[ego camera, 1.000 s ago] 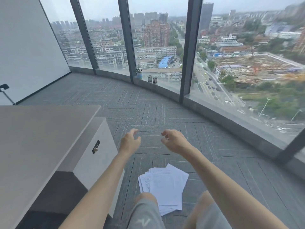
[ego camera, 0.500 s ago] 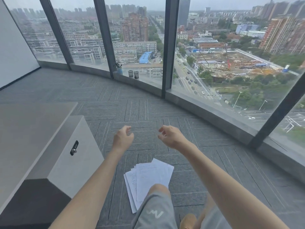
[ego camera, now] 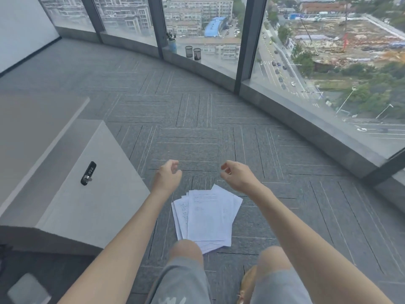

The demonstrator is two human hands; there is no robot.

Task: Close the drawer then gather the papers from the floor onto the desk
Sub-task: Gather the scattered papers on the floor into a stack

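At the bottom edge, from 5 to 7 o'clock, two bare knees in grey shorts cut into view, and the left knee hides the lower corner of the papers. That fanned stack of white printed sheets lies flat on the grey carpet tiles at about 6 o'clock, just beyond the knees; its print is too small to read. Both forearms reach forward over it. The left hand hangs at 11 o'clock from the stack and the right hand at 1 o'clock, each above the floor, apart from the sheets, fingers loosely curled and holding nothing. Nothing lies between the hands and the papers.

At 9 o'clock, just beside the left forearm, stands the pale drawer unit with a black combination lock on its front, which looks flush and shut. The desk top runs above it, cut off by the left edge. A dark shape at 8 o'clock is too blurred to name.

Farther off at 12 o'clock, two mesh pen cups and a blue bottle sit on the window sill, which curves round to 3 o'clock under tall glass.
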